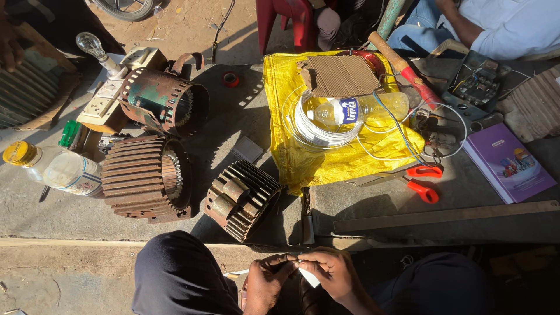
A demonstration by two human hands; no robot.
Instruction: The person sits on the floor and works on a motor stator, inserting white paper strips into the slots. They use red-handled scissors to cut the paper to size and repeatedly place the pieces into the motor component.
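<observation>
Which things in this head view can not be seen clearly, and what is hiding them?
- White strip: mostly covered by left hand and right hand; its kind is unclear.
- Second person: cut off by the top edge.
- Scissors: blades tucked under the yellow sack.
- Wheel: cut off by the top edge.

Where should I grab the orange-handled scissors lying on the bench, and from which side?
Take the orange-handled scissors by their two orange loops, probably from the near edge of the grey workbench. The handles point right and lie clear, while the blades run left to the crumpled yellow plastic sheet.
</observation>
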